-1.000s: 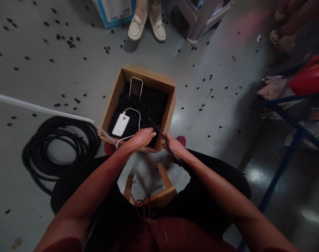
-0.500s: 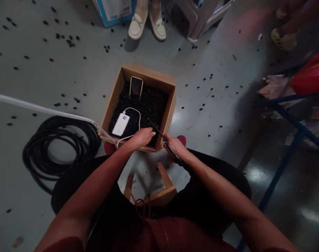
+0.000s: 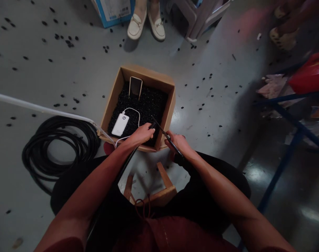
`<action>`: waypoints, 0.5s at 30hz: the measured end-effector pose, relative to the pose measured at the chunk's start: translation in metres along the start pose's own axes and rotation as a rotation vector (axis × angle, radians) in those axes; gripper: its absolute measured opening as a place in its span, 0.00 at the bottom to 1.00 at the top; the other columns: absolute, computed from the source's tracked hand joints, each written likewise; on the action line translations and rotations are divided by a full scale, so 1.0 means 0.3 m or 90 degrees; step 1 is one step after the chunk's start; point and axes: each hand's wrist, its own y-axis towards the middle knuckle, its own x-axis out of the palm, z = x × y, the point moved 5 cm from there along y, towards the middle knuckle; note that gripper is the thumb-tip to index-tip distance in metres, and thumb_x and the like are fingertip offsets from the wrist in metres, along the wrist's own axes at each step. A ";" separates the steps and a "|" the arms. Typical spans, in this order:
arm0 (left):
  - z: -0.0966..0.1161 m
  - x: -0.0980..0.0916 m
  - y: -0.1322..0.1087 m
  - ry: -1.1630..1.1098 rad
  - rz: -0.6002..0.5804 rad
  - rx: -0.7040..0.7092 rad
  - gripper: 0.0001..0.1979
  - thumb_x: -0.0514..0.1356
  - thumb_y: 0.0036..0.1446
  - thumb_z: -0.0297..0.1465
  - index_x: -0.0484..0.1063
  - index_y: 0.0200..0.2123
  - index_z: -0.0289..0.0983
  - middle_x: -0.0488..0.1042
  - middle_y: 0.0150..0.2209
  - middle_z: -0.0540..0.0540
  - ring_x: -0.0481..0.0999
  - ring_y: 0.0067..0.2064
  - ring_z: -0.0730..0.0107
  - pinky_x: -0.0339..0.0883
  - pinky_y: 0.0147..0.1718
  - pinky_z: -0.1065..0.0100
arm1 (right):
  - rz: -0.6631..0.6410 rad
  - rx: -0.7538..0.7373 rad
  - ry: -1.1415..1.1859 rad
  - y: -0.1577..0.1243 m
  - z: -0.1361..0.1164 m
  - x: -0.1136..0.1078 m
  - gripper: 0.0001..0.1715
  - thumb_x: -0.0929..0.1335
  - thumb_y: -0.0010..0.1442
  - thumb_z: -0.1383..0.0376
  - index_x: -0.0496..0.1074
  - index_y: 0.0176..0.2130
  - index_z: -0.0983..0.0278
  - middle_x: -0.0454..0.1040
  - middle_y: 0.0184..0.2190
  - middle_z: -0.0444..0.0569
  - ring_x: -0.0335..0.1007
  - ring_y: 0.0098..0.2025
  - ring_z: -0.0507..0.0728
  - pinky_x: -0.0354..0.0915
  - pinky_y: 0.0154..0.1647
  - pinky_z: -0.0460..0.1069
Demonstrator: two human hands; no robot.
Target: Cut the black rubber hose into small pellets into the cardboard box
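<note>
My left hand (image 3: 140,135) is closed round the end of a thin black tube (image 3: 126,163) that runs back under my forearm. Its tip sits over the near edge of a cardboard box (image 3: 169,105). My right hand (image 3: 178,144) grips dark scissors (image 3: 163,133), whose blades point up-left toward the tube's end. The box holds several small black cut pieces (image 3: 151,103), a white power bank (image 3: 120,124) with a white cable, and a phone (image 3: 135,87) propped upright at the back.
A coil of black hose (image 3: 54,147) lies on the floor at left beside a white pipe (image 3: 38,109). Black bits are scattered over the grey floor. A person's cream shoes (image 3: 146,28) stand beyond the box. A blue frame (image 3: 288,140) is at right; a wooden stool (image 3: 159,190) sits under me.
My left hand has lifted a little and the black tube now shows under my forearm. The scissors have shifted slightly up and right, blades near the tube's end.
</note>
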 end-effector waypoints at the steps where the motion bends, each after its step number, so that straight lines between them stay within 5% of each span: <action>1: 0.001 0.002 -0.003 -0.063 -0.014 -0.012 0.03 0.52 0.55 0.29 0.64 0.33 0.37 0.70 0.26 0.50 0.63 0.22 0.77 0.53 0.20 0.73 | 0.013 0.003 0.008 0.003 0.006 -0.011 0.20 0.61 0.61 0.59 0.66 0.51 0.62 0.76 0.32 0.53 0.71 0.33 0.59 0.56 0.31 0.47; 7: 0.047 0.001 -0.033 -0.268 -0.069 0.018 0.08 0.53 0.57 0.26 0.67 0.40 0.33 0.74 0.40 0.44 0.68 0.26 0.81 0.58 0.22 0.77 | 0.074 0.023 0.117 -0.002 0.024 -0.099 0.14 0.60 0.62 0.56 0.68 0.40 0.62 0.74 0.28 0.49 0.68 0.29 0.56 0.59 0.32 0.48; 11: 0.061 -0.003 -0.042 -0.331 -0.056 0.015 0.22 0.52 0.62 0.29 0.60 0.59 0.35 0.72 0.34 0.48 0.66 0.24 0.80 0.59 0.22 0.75 | 0.097 0.002 0.231 -0.013 0.020 -0.141 0.15 0.60 0.63 0.55 0.67 0.40 0.61 0.73 0.28 0.48 0.68 0.28 0.55 0.60 0.31 0.48; 15: 0.066 -0.007 -0.043 -0.334 -0.037 0.034 0.27 0.52 0.61 0.28 0.55 0.64 0.35 0.66 0.28 0.53 0.60 0.21 0.81 0.53 0.19 0.76 | 0.114 -0.025 0.284 -0.012 0.015 -0.149 0.21 0.64 0.60 0.52 0.65 0.47 0.62 0.74 0.35 0.50 0.70 0.35 0.58 0.62 0.36 0.51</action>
